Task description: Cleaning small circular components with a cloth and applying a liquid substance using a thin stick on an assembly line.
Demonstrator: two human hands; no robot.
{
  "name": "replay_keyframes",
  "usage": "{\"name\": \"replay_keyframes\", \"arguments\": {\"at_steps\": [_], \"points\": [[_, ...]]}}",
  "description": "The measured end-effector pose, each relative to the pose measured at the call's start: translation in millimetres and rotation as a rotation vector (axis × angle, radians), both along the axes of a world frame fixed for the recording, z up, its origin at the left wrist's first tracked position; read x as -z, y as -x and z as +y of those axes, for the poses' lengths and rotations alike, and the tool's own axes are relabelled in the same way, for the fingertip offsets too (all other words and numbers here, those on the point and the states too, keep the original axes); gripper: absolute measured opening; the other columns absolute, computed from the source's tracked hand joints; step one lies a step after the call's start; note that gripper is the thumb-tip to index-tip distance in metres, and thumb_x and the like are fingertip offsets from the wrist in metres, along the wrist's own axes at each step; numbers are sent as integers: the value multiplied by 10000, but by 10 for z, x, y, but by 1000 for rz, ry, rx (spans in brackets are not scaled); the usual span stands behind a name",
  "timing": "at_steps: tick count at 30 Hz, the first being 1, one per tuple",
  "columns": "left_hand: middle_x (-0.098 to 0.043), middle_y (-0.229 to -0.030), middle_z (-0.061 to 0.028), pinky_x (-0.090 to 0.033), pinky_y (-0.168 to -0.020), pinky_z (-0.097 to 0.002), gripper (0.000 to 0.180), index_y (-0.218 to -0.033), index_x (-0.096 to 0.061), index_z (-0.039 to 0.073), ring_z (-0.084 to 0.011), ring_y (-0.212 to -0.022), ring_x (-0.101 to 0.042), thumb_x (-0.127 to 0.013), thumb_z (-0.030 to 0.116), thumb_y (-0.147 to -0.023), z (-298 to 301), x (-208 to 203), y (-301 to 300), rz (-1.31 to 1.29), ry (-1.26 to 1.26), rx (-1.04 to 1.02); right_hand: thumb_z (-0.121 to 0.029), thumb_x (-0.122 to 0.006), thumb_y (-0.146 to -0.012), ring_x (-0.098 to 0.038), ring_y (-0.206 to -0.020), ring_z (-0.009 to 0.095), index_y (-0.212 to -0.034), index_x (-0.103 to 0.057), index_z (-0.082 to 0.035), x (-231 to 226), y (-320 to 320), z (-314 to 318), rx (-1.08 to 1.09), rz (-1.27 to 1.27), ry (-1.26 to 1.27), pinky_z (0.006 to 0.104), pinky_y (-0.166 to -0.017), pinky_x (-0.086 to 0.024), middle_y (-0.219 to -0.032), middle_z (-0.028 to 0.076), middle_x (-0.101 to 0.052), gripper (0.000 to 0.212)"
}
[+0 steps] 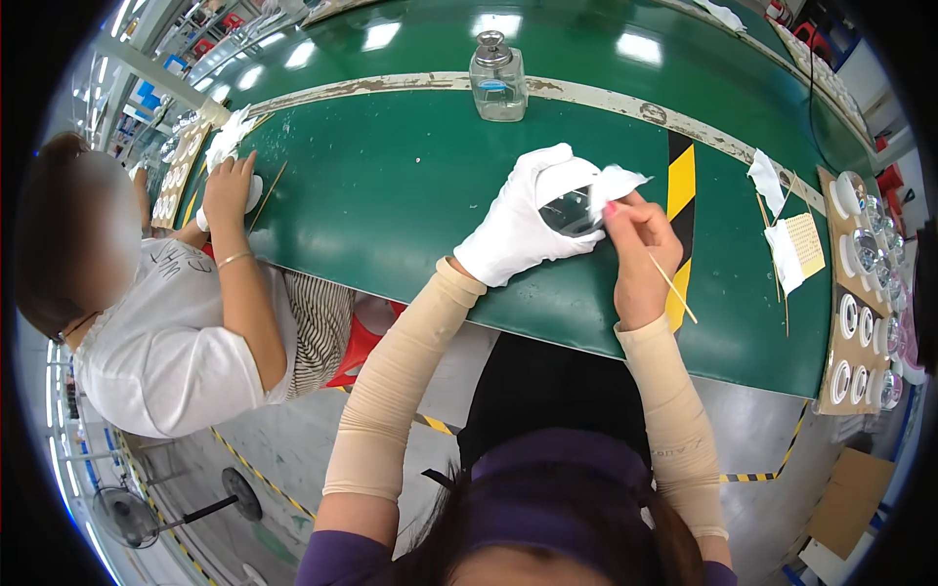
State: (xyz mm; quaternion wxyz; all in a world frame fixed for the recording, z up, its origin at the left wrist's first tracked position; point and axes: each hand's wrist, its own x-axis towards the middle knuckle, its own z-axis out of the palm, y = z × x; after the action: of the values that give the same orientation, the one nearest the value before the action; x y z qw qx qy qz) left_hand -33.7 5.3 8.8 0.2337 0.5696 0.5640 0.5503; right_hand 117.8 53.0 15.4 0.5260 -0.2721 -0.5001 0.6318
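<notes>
My left hand (518, 215), in a white glove, is closed around a round clear glass piece with a white rim (567, 212). My bare right hand (640, 244) pinches a thin wooden stick (674, 289) whose lower end sticks out below the fingers. A white cloth (618, 182) sits at my right fingertips, against the edge of the glass piece. Whether the cloth is wrapped on the stick's hidden end, I cannot tell. Both hands are above the green table (391, 195).
A glass pump bottle (498, 83) stands beyond my hands. To the right lie white cloths (784, 256), sticks and a yellowish pad (806, 244), beside a board of round white-rimmed parts (848, 317). A co-worker (186, 322) sits at the left. Yellow-black tape (681, 181) crosses the table.
</notes>
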Motion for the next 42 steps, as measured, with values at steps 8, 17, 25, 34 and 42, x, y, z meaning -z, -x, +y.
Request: {"name": "replay_keyframes", "arguments": {"at_steps": [8,17,25,34,42], "points": [[-503,-1253,-106,-408,-1024,-352,836,-1319,-379,97,-230,-1189,-507,-880,172,-654,56,10,-40,83,-102,11,22,-668,-855,-599,-1044,160,-856,-632,24,-40,15,2,-38,-3,50,285,-899,-475,-1351,198,-540,37],[-492,-1271,-107,-398,-1042,-357,932,-1359,-275,85,-198,-1201,-499,-884,111,-655,34,-13,-3,35,-48,75,59,-624,-861,-568,-1095,150,-855,-588,17,-85,48,-103,-18,-87,-87,285,-928,-451,-1339,240,-538,55],[-500,-1279,-91,-380,-1056,-351,885,-1367,-272,61,-195,-1188,-501,-852,133,-702,86,11,133,249,-102,102,23,-671,-778,-551,-1219,291,-821,-623,-11,-81,115,-115,69,-256,-385,331,-920,-458,-1302,246,-566,73],[-503,-1251,-138,-422,-1018,-336,907,-1340,-385,42,-228,-1161,-529,-900,223,-616,28,-156,92,-31,23,83,-15,-609,-907,-589,-1018,130,-872,-594,-15,-118,12,10,21,-30,136,270,-909,-462,-1159,139,-630,38],[-514,-1244,-136,-450,-989,-342,825,-1295,-448,43,-236,-1125,-555,-891,194,-615,122,-566,93,210,266,132,-19,-615,-907,-584,-992,113,-916,-609,-12,-109,-5,58,-3,38,78,260,-901,-458,-1150,133,-631,13]]}}
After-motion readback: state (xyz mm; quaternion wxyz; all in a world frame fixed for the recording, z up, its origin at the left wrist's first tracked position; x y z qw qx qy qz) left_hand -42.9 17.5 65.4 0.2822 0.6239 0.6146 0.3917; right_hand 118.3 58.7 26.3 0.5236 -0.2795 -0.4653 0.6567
